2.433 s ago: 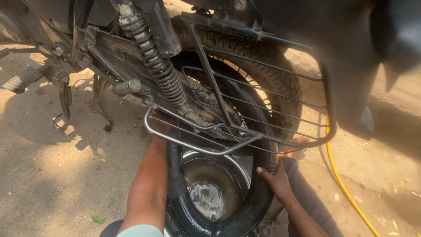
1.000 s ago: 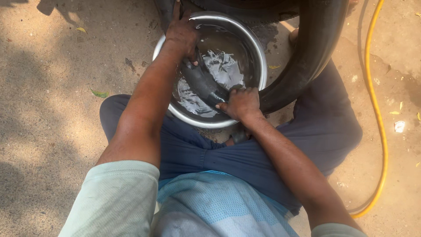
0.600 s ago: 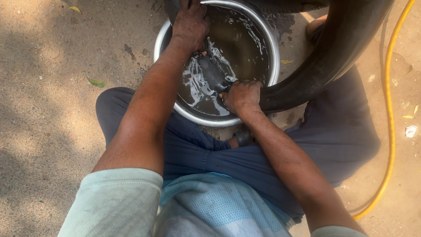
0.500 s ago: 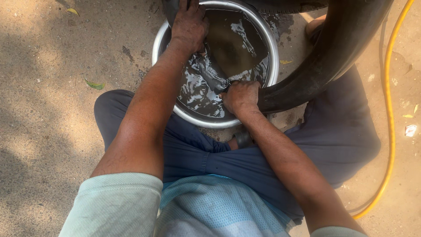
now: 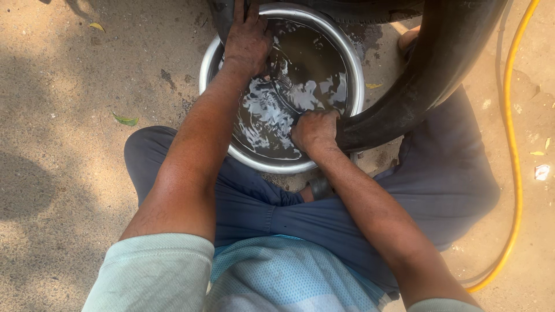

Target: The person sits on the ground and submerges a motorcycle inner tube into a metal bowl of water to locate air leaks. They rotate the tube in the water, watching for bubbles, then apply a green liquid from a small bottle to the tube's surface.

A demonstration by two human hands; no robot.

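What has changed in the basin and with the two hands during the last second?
The black tube section, above the water a second ago, is now pushed under. The right hand stays at the near rim of the metal basin, the left hand at the far rim. The yellow hose has not moved.

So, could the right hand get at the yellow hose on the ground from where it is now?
Probably not without letting go. The right hand is pressing the black rubber tube at the rim of the metal basin, and that thick tube loops between it and the yellow hose, which lies apart on the ground.
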